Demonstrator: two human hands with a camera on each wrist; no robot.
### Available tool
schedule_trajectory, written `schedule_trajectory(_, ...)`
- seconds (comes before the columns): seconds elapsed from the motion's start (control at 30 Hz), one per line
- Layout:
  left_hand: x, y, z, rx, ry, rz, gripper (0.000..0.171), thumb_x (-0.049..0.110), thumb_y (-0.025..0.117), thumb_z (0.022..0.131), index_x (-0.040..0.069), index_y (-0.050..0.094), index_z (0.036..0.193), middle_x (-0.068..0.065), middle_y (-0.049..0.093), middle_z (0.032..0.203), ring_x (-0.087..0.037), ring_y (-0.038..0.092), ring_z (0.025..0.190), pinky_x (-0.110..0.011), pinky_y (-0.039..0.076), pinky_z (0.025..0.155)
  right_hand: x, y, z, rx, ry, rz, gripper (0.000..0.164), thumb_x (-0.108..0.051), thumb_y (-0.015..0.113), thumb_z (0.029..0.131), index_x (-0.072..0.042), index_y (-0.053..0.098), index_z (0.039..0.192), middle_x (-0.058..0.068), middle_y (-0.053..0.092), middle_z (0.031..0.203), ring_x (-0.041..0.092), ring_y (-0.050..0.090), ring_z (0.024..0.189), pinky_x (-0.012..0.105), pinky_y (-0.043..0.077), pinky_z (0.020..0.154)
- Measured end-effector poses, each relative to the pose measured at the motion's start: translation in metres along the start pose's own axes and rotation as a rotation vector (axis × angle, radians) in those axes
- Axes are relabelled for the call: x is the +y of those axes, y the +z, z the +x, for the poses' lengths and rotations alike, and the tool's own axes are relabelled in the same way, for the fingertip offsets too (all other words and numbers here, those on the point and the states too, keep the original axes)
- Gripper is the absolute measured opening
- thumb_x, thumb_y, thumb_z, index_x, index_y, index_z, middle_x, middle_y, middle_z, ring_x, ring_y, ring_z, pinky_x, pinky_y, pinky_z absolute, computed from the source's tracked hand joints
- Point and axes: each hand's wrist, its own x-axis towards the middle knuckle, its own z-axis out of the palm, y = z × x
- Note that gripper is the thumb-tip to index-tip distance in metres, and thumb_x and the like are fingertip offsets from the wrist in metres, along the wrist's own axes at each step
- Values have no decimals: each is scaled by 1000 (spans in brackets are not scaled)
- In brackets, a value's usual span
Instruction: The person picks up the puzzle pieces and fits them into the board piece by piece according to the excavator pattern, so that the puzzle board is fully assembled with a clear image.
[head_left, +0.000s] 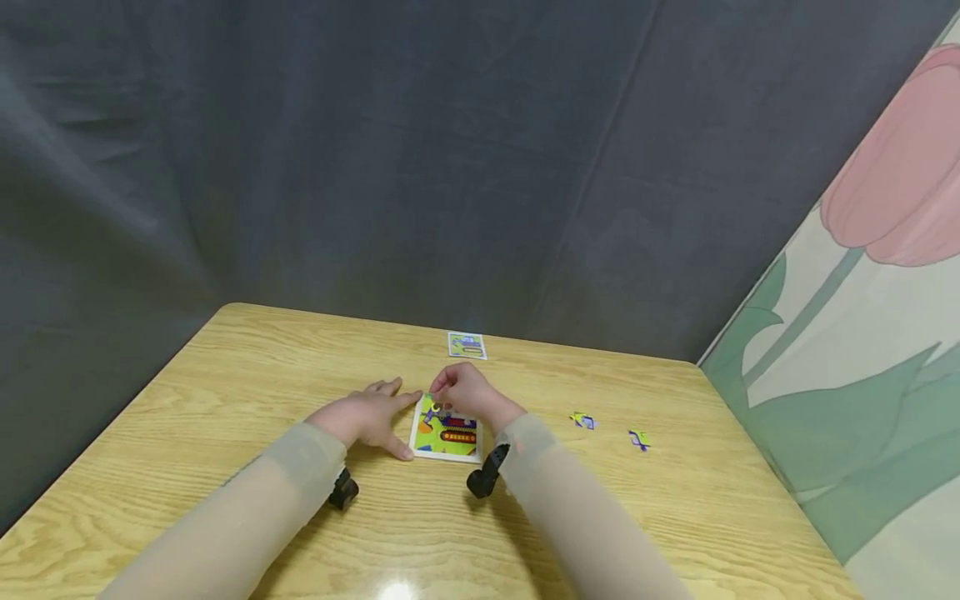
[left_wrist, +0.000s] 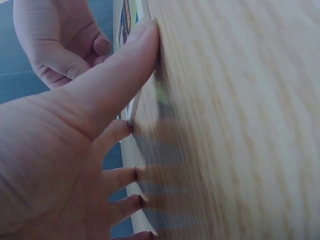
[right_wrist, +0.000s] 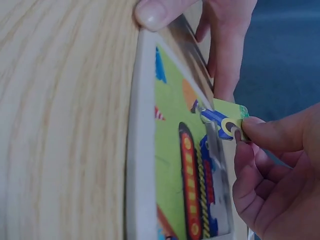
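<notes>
A square jigsaw puzzle board (head_left: 447,457) with a white rim lies on the table, its picture showing a digger with red and yellow tracks. My right hand (head_left: 467,392) pinches a puzzle piece (right_wrist: 222,120) between thumb and fingers at the board's far left corner. The piece is green with a blue digger arm and stands tilted over the board, its lower edge near an uncovered part of the tray. Fingers spread on the table, my left hand (head_left: 369,417) steadies the board, with thumb (left_wrist: 142,45) and index fingertip touching its left side.
Two loose puzzle pieces, one nearer (head_left: 582,421) and one farther right (head_left: 639,439), lie right of the board on the wooden table (head_left: 225,392). Behind the board is a small picture card (head_left: 467,345) of the digger. A dark curtain (head_left: 420,167) hangs along the back edge.
</notes>
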Motion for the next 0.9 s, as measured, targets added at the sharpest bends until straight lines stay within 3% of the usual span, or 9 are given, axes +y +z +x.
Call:
schedule_trajectory(0.27,0,2,1,-6,-1,-10,100,54,81,75,22,32,157,-19,16,162,-42,13,146,-66,20,110,7,1,-1,20,8,-36,6,-2,67,93,-5,68,88,5,61,81,17,56,70,25,46,62)
schedule_trajectory(0.53,-1,1,2,-4,3,-6,102,54,81,74,21,32,157,-19,16,162,-43,13,146,-66,20,110,10,3,2,26,-20,-17,6,-1,65,94,-4,68,90,6,61,80,17,55,67,25,46,59)
schedule_trajectory(0.9,0,0,1,-15,-3,-10,101,53,81,75,22,31,157,-19,15,162,-42,12,147,-65,19,111,10,7,0,35,-70,-131,5,-3,68,93,-6,68,89,5,60,80,16,54,69,25,44,60)
